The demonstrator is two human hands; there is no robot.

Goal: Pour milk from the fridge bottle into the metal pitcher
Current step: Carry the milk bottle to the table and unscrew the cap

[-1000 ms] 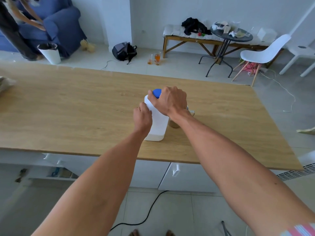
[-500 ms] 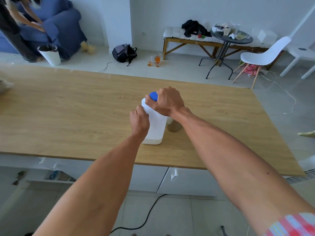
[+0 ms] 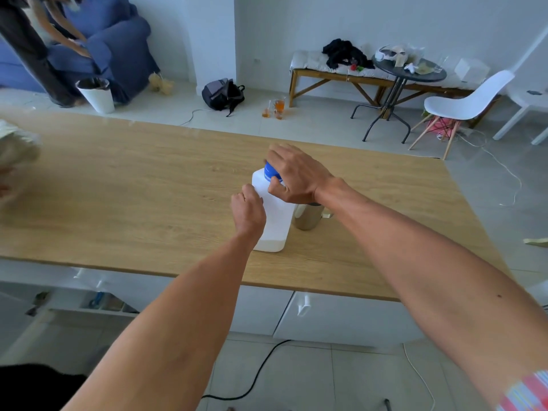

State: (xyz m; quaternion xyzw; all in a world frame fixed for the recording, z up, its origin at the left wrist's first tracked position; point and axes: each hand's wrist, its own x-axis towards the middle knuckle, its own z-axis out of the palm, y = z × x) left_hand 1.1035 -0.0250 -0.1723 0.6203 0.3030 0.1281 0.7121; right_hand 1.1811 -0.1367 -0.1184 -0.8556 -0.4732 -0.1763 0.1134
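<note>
A white plastic milk bottle [image 3: 277,223] stands upright on the wooden table [image 3: 133,188], with a thin layer of milk at its bottom. My left hand [image 3: 248,212] grips the bottle's near left side. My right hand [image 3: 296,176] is closed over the blue cap [image 3: 270,172] on top. Just right of the bottle stands the metal pitcher [image 3: 307,217], partly hidden behind my right wrist and touching or nearly touching the bottle.
A blurred pale object [image 3: 16,146] lies at the table's far left edge. Beyond the table are a white bin [image 3: 96,94], a backpack [image 3: 222,93], glasses on the floor [image 3: 274,108], a round table [image 3: 407,72] and a white chair [image 3: 465,105]. A person bends by a blue armchair [image 3: 112,51].
My right hand has turned on the blue cap, fingers now wrapped further round it. The left hand keeps its grip on the bottle. The view has shifted slightly.
</note>
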